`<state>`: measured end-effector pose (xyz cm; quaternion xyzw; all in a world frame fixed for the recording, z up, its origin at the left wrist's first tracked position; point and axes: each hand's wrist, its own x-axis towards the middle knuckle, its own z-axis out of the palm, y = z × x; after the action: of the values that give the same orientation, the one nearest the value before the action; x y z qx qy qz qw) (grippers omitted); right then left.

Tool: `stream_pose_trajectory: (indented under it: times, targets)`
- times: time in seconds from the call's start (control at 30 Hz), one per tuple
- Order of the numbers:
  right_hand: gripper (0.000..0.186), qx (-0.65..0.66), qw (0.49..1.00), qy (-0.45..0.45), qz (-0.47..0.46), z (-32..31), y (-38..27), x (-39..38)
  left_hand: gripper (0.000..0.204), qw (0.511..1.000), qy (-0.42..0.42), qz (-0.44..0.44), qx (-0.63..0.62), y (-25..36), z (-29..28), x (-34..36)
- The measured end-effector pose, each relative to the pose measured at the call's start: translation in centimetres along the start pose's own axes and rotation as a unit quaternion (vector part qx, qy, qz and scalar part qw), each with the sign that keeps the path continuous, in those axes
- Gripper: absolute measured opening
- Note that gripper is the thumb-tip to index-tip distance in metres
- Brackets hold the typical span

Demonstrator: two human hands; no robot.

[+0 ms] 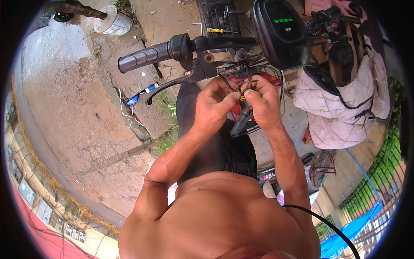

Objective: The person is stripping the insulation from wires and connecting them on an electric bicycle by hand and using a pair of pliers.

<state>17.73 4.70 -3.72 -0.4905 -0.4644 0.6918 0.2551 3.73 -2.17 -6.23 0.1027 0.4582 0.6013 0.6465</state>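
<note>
Both hands work on thin wires below a scooter's black handlebar. My left hand pinches a wire between thumb and fingers. My right hand, close beside it, also has thumb and forefinger closed on a wire. The fingertips partly hide what they grip. Beneath the hands are red bodywork, a small yellow part and a dark tubular piece. Above them are the grip, the brake lever and a black display with green lit bars.
A yellow screwdriver lies on a black surface beyond the handlebar. A white bucket stands at upper left, and small litter lies on the cracked concrete. A quilted pink cover hangs at right, near a blue tarp and metal fence.
</note>
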Motion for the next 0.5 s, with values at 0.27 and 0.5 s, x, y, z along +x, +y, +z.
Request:
stream_pose_trajectory:
  times: [0.27, 0.5]
  targets:
    - [0.005, 0.002, 0.999, 0.000, -0.043, 0.0, 1.0, 0.0, 0.017, 1.000, -0.011, -0.004, 0.004, -0.2, -0.4, 0.1]
    - [0.003, -0.019, 0.997, 0.013, -0.068, -0.8, 1.6, -0.1, 0.016, 0.995, -0.050, -0.065, 0.051, 0.7, -0.9, 0.2]
